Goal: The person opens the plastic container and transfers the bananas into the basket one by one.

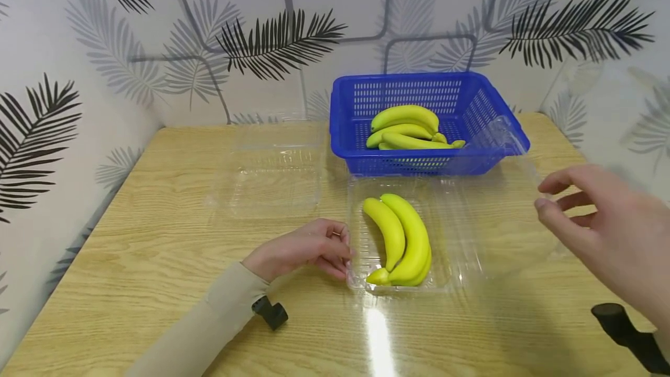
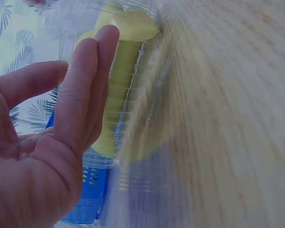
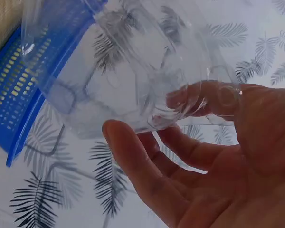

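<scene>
Palm-leaf wallpaper backs a wooden table (image 1: 157,237) set into a corner. On the table lies a clear clamshell box (image 1: 400,284), its tray holding a bunch of bananas (image 1: 403,240) near the front edge. The box's clear lid (image 1: 502,214) spreads open to the right of the tray, rising toward a blue basket (image 1: 345,132) that stands just behind the box and holds more bananas (image 1: 408,128). A second clear box (image 1: 272,182) sits to the left of the basket, apart from the first.

The left hand (image 1: 303,249) rests on the table against the tray's left wall; its fingers (image 2: 92,80) lie straight along the clear plastic, gripping nothing, with the bananas just on the other side of the wall.

The right hand (image 1: 602,231) is raised at the lid's far right edge. In the right wrist view its fingers (image 3: 133,161) are loosely spread and relaxed, with the lid's clear rim (image 3: 180,109) lying across the fingertips; they are not curled around it.
</scene>
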A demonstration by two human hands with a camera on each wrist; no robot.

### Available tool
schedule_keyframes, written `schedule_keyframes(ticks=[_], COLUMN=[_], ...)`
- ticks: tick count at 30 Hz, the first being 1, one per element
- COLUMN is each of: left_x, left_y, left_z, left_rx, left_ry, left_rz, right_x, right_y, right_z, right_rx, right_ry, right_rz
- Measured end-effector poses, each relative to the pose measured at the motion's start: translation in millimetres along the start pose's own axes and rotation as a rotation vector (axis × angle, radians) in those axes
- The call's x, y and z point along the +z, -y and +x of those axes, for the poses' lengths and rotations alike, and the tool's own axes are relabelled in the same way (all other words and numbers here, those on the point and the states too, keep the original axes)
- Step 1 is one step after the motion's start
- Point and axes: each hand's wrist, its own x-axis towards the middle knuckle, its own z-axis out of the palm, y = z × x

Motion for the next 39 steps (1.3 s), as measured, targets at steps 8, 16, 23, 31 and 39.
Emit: schedule_keyframes(ticks=[8,16,23,31,39], left_x=[0.8,0.2,-1.4,0.7,2.1], left_y=[0.3,0.9,3.1,1.1,1.8], left_z=[1.7,1.6,2.8,2.2,2.9], left_rx=[0.003,-0.002,-0.004,-0.001,-0.003], left_ry=[0.000,0.005,0.015,0.014,0.011], left_rz=[-0.004,-0.005,-0.009,-0.013,-0.044], right_x=[-0.4,8.4,19.3,31.1,46.2], right_y=[-40.8,-75.1,-95.7,-113.3,-122.3], right_z=[6.9,16.2,21.6,22.9,21.6], right_rx=[0.079,0.119,0.132,0.189,0.216], right_ry=[0.141,0.395,0.540,0.639,0.700], right_rz=[-0.118,-0.179,-0.168,-0.106,0.009])
